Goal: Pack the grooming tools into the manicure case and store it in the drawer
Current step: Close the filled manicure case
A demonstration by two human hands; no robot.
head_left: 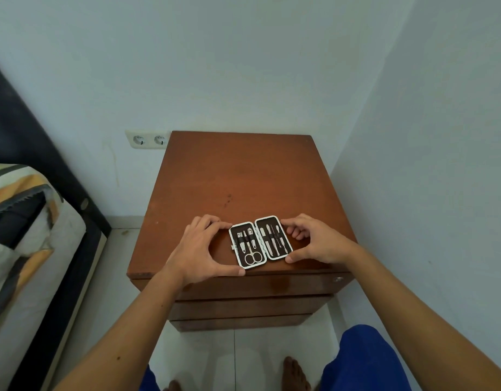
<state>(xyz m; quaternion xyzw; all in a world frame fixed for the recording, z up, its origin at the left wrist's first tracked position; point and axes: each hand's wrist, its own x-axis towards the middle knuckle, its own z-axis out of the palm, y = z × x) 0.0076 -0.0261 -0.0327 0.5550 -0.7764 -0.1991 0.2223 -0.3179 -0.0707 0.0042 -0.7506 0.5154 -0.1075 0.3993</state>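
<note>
The manicure case (260, 241) lies open flat near the front edge of the brown wooden cabinet top (243, 176). Its dark lining holds metal tools under elastic bands: clippers and small scissors (252, 257) in the left half, several slim files and picks (274, 238) in the right half. My left hand (200, 249) cups the left half, thumb at its near corner and fingers at its far corner. My right hand (317, 240) frames the right half the same way. Both hands touch the case's rim.
Closed drawer fronts (249, 289) stack below the top, a small lock (338, 279) at the upper right. A bed with patterned bedding (20, 221) stands left. A double wall socket (149, 139) sits behind. Walls close in behind and to the right. My feet are on white tiles.
</note>
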